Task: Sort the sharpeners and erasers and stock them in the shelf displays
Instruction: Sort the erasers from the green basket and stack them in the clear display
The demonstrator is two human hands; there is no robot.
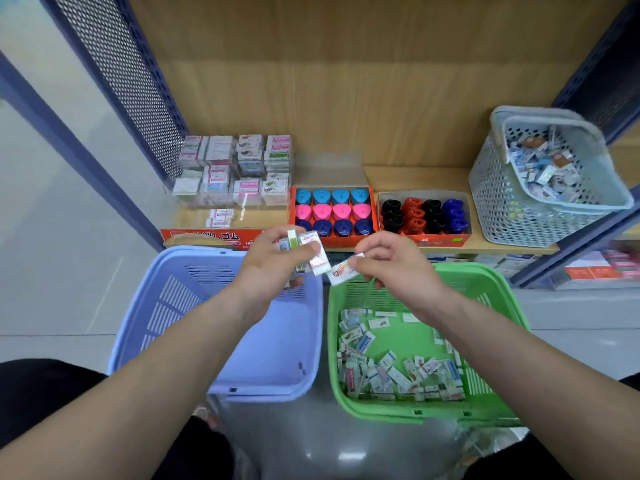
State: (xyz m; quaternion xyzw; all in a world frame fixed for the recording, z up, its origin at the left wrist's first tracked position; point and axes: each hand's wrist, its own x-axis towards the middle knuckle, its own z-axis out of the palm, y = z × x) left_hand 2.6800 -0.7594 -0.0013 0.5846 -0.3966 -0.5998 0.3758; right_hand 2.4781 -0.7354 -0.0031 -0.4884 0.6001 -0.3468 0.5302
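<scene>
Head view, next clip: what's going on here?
A person faces a shelf, sorting erasers. The left hand holds a small stack of wrapped erasers. The right hand pinches a single eraser beside it, over the far edge of the green basket, which holds loose erasers. On the shelf, two sharpener boxes look full. An eraser display stands to their left and a grey basket of small packs to their right.

Left hand [273,259] grips eraser stack [304,252]; right hand [391,268] pinches eraser [341,271].
</scene>
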